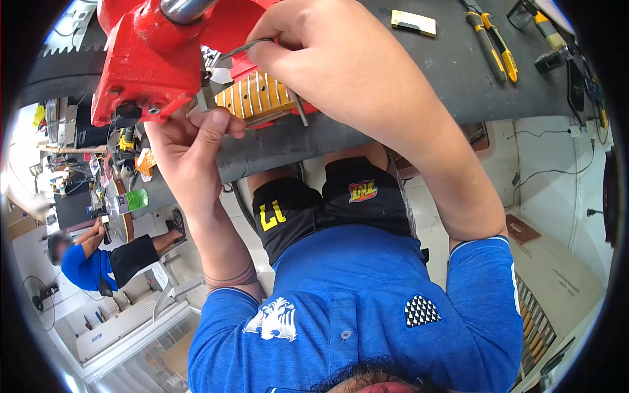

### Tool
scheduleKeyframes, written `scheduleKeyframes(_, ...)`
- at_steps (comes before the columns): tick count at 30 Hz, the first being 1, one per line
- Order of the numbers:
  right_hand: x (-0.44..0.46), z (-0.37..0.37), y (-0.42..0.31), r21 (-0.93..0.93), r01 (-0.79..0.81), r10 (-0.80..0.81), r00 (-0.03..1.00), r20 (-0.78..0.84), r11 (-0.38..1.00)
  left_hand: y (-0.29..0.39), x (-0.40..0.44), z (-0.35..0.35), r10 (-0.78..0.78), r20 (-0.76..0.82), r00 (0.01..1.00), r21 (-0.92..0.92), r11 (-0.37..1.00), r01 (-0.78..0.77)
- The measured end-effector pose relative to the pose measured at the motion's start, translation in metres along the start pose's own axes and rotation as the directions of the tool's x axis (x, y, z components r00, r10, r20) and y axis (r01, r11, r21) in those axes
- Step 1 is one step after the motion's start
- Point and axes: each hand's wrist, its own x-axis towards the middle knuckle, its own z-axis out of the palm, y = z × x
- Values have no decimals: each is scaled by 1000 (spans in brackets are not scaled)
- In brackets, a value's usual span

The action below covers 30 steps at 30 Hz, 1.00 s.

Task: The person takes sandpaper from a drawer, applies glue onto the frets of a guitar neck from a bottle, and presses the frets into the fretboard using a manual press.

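Note:
A red machine or vise body [147,62] stands at the upper left on the dark bench. In front of it lies a yellow-orange slotted piece [257,93] with pale metal strips across it. My left hand [193,141] pinches a small grey metal block [206,98] beneath the red body. My right hand [282,39], fingers curled, grips a thin dark hooked rod [246,48] above the slotted piece. A thin metal bar [299,109] sticks out below my right wrist.
Yellow-and-black pliers [495,49] and a small yellow-white box [413,23] lie on the bench [445,72]. Black tools [553,60] are at its right end. Another person [98,262] sits at the far left, near a green-labelled bottle [133,201].

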Motion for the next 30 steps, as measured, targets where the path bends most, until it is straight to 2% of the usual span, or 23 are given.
scheduleKeyframes(3, -1, 19, 3, -127, -4, -8, 995, -97, 992, 1, -19, -19, 107, -133, 985, 195, 977, -80)
scheduleKeyframes(4, 0, 27, 9, -153, -18, -3, 991, -132, 988, -4, -32, -28, 264, -222, 938, 384, 908, -165)
scheduleKeyframes(6, 4, 40, 37, -84, -51, 36, 984, -174, 995, -55, -82, -82, 501, -182, 846, 445, 809, -384)
scheduleKeyframes(8, 2, 43, 39, -25, -88, 83, 981, -175, 996, -79, -120, -81, 283, -167, 945, 562, 814, -144)
scheduleKeyframes(10, 2, 47, 34, -36, -146, 139, 980, -142, 989, -81, -131, -80, 205, -101, 974, 687, 722, -80)
scheduleKeyframes(11, 3, 52, 35, -26, -144, 139, 978, -158, 989, -86, -127, -79, 277, -84, 957, 698, 702, -142)
scheduleKeyframes(14, 5, 61, 25, -95, -226, 206, 960, -189, 969, -94, -116, -82, 230, -103, 968, 781, 621, -64)
scheduleKeyframes(15, 5, 61, 26, -129, -206, 177, 962, -207, 970, -96, -116, -80, 245, -150, 958, 744, 666, -53)
scheduleKeyframes(18, 4, 60, 24, -139, -164, 133, 969, -208, 977, -98, -111, -86, 290, -7, 957, 801, 575, -168)
scheduleKeyframes(24, 3, 59, 5, 85, -72, 85, 984, -159, 994, -106, -108, -91, 352, 50, 935, 803, 543, -247)
scheduleKeyframes(26, 10, 64, -19, -22, -307, 295, 930, -218, 952, -108, -108, -90, 381, 33, 924, 808, 533, -249)
scheduleKeyframes(27, 10, 64, -25, -54, -342, 323, 921, -216, 938, -110, -109, -89, 395, 21, 919, 812, 530, -246)
scheduleKeyframes(28, 10, 65, -30, -87, -375, 351, 912, -214, 923, -112, -109, -88, 406, 10, 914, 814, 528, -243)
scheduleKeyframes(30, 4, 55, -21, -120, -281, 261, 952, -161, 952, -117, -111, -87, 425, -13, 905, 819, 523, -234)
